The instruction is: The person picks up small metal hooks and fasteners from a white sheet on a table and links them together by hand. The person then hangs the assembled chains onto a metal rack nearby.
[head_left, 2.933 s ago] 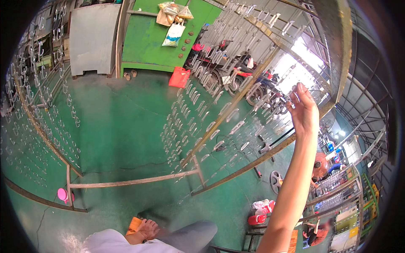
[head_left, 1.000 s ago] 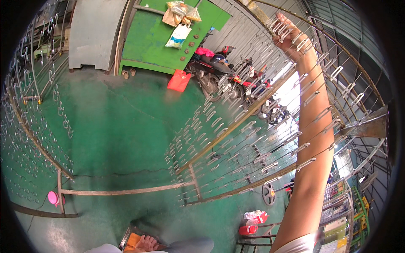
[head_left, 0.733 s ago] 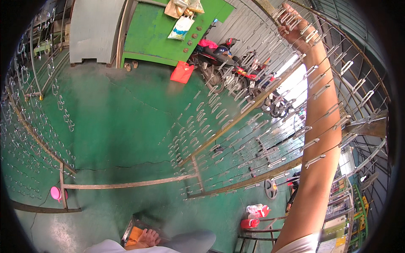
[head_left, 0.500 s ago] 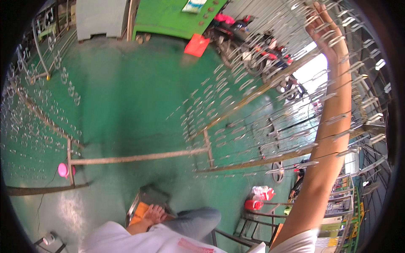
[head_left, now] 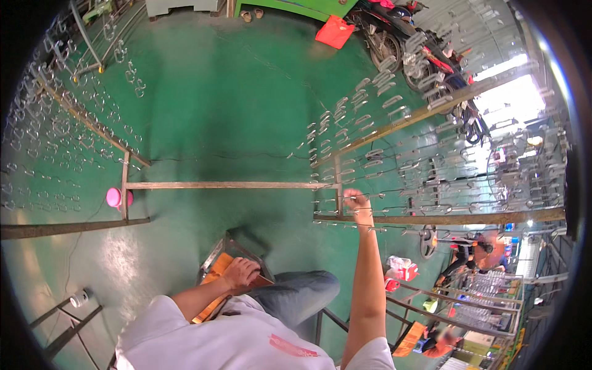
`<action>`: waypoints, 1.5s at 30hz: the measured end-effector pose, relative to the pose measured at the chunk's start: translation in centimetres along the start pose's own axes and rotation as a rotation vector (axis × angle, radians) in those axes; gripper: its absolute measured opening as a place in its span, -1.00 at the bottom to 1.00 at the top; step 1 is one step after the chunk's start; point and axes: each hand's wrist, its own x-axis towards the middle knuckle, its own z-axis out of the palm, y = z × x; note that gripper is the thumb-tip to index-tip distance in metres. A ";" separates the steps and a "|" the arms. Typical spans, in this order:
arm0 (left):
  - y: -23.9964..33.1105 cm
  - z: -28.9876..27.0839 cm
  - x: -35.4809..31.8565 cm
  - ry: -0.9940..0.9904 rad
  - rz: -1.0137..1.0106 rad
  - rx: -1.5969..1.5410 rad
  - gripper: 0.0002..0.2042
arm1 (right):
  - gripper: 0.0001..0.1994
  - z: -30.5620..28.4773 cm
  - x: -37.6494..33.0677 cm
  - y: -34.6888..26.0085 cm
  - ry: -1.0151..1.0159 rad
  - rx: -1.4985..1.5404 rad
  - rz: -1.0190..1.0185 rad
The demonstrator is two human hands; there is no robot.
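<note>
My right hand (head_left: pixel 358 203) reaches the near end of a hanging rack, among its lowest metal hooks (head_left: pixel 362 118). Blur hides how its fingers lie and whether they touch a hook. A wooden crossbar (head_left: pixel 234 185) with short uprights runs to this end, close by the hand. My left hand (head_left: pixel 242 273) rests palm down at the edge of an orange-brown wooden stool (head_left: pixel 217 275) with a dark metal frame, beside my jeans-clad leg. Its fingers lie loosely side by side, and nothing shows in them.
Left of the crossbar hangs another set of wire hooks (head_left: pixel 80 139). A pink round object (head_left: pixel 115 198) stands by its leg. Motorcycles (head_left: pixel 410 46) and a red bag (head_left: pixel 335 32) are at the far side. Red-and-white bags (head_left: pixel 401 269) lie right, with another person (head_left: pixel 472 256) beyond.
My right arm has come down from high among the hooks at the upper right to the rack's near, lower end. The view has shifted; my left hand stays at the stool.
</note>
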 end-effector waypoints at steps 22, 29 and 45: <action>-3.1 -18.8 37.7 0.342 -0.042 -0.143 -0.77 | -0.76 -5.5 -33.5 14.9 0.384 -0.117 0.527; -3.6 -20.3 35.0 0.345 -0.013 -0.235 -0.79 | -0.79 -2.7 -31.0 14.7 0.327 -0.172 0.479; -2.9 -24.8 25.1 0.066 0.046 -0.416 -0.74 | -0.80 2.3 -30.9 15.0 0.259 -0.153 0.406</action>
